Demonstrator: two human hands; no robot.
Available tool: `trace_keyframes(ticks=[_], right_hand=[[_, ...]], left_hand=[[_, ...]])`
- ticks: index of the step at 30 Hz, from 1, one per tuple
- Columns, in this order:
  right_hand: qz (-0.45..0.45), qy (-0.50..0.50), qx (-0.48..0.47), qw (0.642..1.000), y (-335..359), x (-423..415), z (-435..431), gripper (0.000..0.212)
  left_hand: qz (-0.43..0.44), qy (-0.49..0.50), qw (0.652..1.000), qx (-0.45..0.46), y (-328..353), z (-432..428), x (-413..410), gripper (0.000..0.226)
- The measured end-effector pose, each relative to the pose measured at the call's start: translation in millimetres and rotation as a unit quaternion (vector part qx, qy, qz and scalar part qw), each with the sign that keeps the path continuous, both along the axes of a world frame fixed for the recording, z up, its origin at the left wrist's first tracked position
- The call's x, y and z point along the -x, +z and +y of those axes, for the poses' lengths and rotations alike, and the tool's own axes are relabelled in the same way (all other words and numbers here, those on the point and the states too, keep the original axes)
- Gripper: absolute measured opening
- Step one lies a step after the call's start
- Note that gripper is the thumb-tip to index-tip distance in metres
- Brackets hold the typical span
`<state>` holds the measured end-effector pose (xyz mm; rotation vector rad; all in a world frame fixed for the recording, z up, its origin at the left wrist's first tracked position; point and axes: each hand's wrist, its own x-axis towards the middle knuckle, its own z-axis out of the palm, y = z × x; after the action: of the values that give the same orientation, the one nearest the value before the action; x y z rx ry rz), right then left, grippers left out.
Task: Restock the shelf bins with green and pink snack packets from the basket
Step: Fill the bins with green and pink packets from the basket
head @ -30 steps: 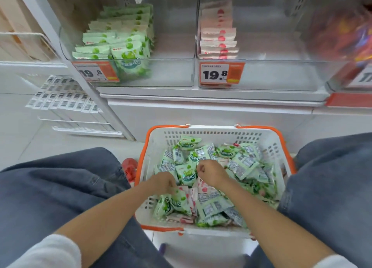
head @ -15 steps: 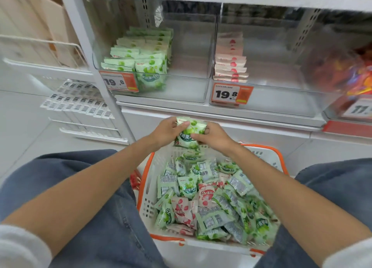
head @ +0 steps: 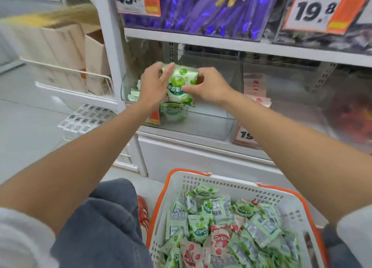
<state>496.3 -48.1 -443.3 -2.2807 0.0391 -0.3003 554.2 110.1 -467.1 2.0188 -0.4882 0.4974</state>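
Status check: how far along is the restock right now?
Done: some shelved green packets sit in the left bin, a few pink packets in the right bin. In hand: left hand and right hand grip a green packet at the left bin's mouth. Left: the basket holds a big heap of green and pink packets; both bins have much room.

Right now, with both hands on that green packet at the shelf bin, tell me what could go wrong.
1. The left hand and right hand hold the green packet by its sides above the clear bin; a loose grip could drop it short, outside the bin.
2. The stacked green packets in the bin sit right beside the hands; pushing the new one in may knock the rows askew.
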Motion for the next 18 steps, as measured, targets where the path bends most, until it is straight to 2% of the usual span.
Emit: trace_keyframes(ticks=[4, 7, 9, 12, 18], right_hand=[[0.053, -0.013, 0.041, 0.998, -14.8, -18.6, 4.5, 0.023], [0.112, -0.021, 0.057, 0.992, -31.7, -26.0, 13.2, 0.03], [0.153, -0.015, 0.033, 0.988, -39.1, -27.4, 22.1, 0.023], [0.201, -0.025, -0.046, 0.978, -45.3, -31.7, 33.2, 0.016], [0.249, -0.06, -0.086, 0.963, -46.0, -34.8, 34.9, 0.011]], left_hand=[[0.028, -0.062, 0.995, -0.077, -14.2, 18.3, -18.5, 0.043], [0.025, -0.06, 0.98, -0.187, -24.5, 32.9, -26.3, 0.047], [0.001, -0.039, 0.971, -0.237, -30.6, 37.8, -29.3, 0.037], [-0.012, -0.026, 0.974, -0.224, -35.8, 39.9, -25.8, 0.019], [0.02, -0.002, 0.983, -0.184, -41.8, 38.0, -28.7, 0.011]])
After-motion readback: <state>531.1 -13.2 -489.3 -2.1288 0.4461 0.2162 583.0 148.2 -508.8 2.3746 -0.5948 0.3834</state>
